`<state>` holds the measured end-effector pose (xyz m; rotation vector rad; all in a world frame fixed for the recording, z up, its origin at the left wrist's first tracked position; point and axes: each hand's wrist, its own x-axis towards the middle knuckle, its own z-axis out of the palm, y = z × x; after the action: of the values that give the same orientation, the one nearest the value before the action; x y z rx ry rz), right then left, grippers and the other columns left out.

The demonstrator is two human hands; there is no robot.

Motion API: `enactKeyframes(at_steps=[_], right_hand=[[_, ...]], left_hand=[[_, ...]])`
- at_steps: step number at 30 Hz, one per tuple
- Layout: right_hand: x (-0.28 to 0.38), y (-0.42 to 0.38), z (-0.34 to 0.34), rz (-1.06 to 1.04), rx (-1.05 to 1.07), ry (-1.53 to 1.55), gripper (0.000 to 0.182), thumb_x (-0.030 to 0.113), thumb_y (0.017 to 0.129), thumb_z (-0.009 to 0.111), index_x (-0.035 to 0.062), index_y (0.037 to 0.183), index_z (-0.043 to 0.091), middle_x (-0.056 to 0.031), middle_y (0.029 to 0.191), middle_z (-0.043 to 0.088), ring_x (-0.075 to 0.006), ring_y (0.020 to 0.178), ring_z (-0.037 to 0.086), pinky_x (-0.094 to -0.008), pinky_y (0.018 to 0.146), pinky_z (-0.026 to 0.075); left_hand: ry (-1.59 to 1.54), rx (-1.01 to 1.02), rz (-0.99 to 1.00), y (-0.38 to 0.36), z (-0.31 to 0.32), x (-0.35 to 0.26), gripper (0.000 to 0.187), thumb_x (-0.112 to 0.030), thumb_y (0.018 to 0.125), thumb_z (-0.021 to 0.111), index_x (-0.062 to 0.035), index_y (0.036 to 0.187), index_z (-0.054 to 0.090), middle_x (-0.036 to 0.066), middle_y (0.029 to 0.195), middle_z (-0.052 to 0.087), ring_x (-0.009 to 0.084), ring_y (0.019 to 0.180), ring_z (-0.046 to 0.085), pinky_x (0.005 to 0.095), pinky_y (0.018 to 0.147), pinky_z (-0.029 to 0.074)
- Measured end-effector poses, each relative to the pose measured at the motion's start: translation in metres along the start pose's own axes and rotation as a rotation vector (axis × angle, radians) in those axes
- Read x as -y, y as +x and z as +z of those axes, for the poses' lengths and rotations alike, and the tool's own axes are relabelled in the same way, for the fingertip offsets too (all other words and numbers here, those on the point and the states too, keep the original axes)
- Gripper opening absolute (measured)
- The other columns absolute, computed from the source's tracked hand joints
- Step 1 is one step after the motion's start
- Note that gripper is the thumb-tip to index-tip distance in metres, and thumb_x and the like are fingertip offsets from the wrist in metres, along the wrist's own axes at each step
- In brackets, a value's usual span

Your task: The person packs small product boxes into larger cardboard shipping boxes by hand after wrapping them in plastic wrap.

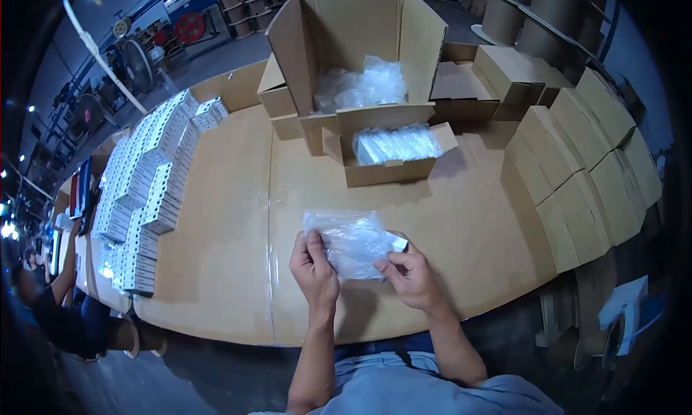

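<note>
My left hand grips the left side of a clear plastic bag, thumb on its front. At the bag's right side, my right hand pinches the bag's edge together with a small white box. One corner of that box sticks out past the plastic; the rest is hidden by the bag and my fingers. Beyond my hands stands an open carton holding a row of plastic-wrapped packs. Behind it, a taller open carton contains a heap of clear plastic bags.
Stacks of small white boxes line the left side of the cardboard-covered table. Closed brown cartons are stacked along the right edge. At far left, another person's arm reaches to a neighbouring table. Large spools stand behind.
</note>
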<state>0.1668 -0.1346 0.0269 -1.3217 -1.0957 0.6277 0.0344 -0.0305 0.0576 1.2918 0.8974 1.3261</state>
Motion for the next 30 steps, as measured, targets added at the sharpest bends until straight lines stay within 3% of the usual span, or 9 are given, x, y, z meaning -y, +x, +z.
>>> enactKeyframes(at_steps=[6, 9, 10, 11, 13, 18, 23, 27, 30], right_hand=[[-0.001, -0.015, 0.0, 0.08, -0.036, -0.029, 0.025, 0.014, 0.089, 0.078, -0.0084, 0.089, 0.067, -0.0169, 0.12, 0.062, -0.0219, 0.096, 0.063, -0.0324, 0.077, 0.053], [0.001, -0.016, 0.007, 0.077, -0.128, -0.028, 0.024, 0.012, 0.087, 0.079, -0.0087, 0.09, 0.068, -0.0184, 0.123, 0.062, -0.026, 0.104, 0.063, -0.0336, 0.083, 0.053], [0.006, -0.015, 0.009, 0.046, -0.159, -0.058, 0.024, 0.012, 0.086, 0.08, -0.0087, 0.091, 0.068, -0.019, 0.125, 0.062, -0.0272, 0.106, 0.064, -0.0338, 0.085, 0.053], [0.015, -0.013, 0.006, -0.094, -0.157, -0.249, 0.022, 0.009, 0.085, 0.08, -0.0089, 0.091, 0.068, -0.0205, 0.128, 0.061, -0.0301, 0.108, 0.064, -0.0347, 0.09, 0.052], [0.012, -0.013, 0.006, -0.071, -0.166, -0.232, 0.02, 0.007, 0.083, 0.079, -0.0086, 0.091, 0.068, -0.0213, 0.128, 0.061, -0.0316, 0.111, 0.064, -0.0365, 0.092, 0.052], [0.015, -0.011, 0.0, -0.16, -0.063, -0.32, 0.018, 0.002, 0.08, 0.078, -0.0067, 0.092, 0.069, -0.0235, 0.131, 0.057, -0.0365, 0.116, 0.062, -0.0406, 0.095, 0.052], [0.017, -0.014, -0.011, -0.102, 0.046, -0.356, 0.016, 0.007, 0.085, 0.076, -0.0053, 0.089, 0.067, -0.0218, 0.136, 0.053, -0.0381, 0.114, 0.062, -0.0434, 0.095, 0.05], [0.006, -0.02, -0.02, -0.012, 0.09, -0.322, 0.018, 0.012, 0.089, 0.074, -0.005, 0.092, 0.069, -0.0202, 0.132, 0.054, -0.0366, 0.107, 0.063, -0.0411, 0.091, 0.05], [0.005, -0.02, -0.023, 0.026, 0.087, -0.266, 0.02, 0.014, 0.089, 0.076, -0.0049, 0.092, 0.069, -0.0194, 0.128, 0.057, -0.0327, 0.1, 0.063, -0.0391, 0.086, 0.051]], left_hand=[[0.093, 0.134, 0.004, -0.017, -0.02, 0.022, 0.026, -0.021, 0.11, 0.045, -0.0023, 0.096, 0.057, -0.004, 0.08, 0.05, 0.0044, 0.074, 0.044, 0.023, 0.064, 0.038], [0.168, 0.057, -0.006, -0.023, -0.019, 0.021, 0.018, -0.016, 0.106, 0.054, -0.001, 0.097, 0.058, 0.001, 0.084, 0.054, 0.007, 0.078, 0.049, 0.0232, 0.064, 0.04], [0.158, -0.018, 0.097, -0.02, -0.02, 0.023, 0.013, -0.012, 0.098, 0.065, -0.0008, 0.102, 0.061, 0.009, 0.099, 0.059, 0.0154, 0.088, 0.058, 0.0286, 0.072, 0.047], [0.331, -0.003, 0.295, -0.019, -0.026, 0.019, 0.017, -0.013, 0.092, 0.071, -0.0024, 0.103, 0.062, 0.011, 0.104, 0.06, 0.0203, 0.092, 0.059, 0.0328, 0.076, 0.048], [0.579, 0.136, 0.591, -0.013, -0.026, -0.01, 0.027, -0.015, 0.083, 0.079, -0.004, 0.103, 0.064, 0.012, 0.108, 0.061, 0.0272, 0.097, 0.06, 0.0395, 0.082, 0.048], [0.785, 0.614, 0.821, 0.005, -0.016, -0.025, 0.035, -0.02, 0.073, 0.087, -0.0065, 0.096, 0.065, 0.007, 0.105, 0.063, 0.0309, 0.101, 0.06, 0.0456, 0.086, 0.048], [0.767, 0.817, 0.564, 0.015, -0.009, -0.02, 0.013, -0.007, 0.09, 0.071, -0.0042, 0.099, 0.062, 0.013, 0.074, 0.067, 0.0317, 0.065, 0.066, 0.0384, 0.061, 0.052], [0.635, 0.641, 0.56, 0.025, 0.0, -0.011, 0.019, -0.013, 0.091, 0.072, -0.0116, 0.107, 0.063, 0.007, 0.074, 0.073, 0.024, 0.057, 0.068, 0.0351, 0.052, 0.052], [0.324, 0.426, 0.311, 0.03, -0.001, -0.013, 0.028, -0.005, 0.087, 0.078, -0.0065, 0.11, 0.062, 0.008, 0.068, 0.071, 0.0118, 0.059, 0.07, 0.0237, 0.049, 0.048]])
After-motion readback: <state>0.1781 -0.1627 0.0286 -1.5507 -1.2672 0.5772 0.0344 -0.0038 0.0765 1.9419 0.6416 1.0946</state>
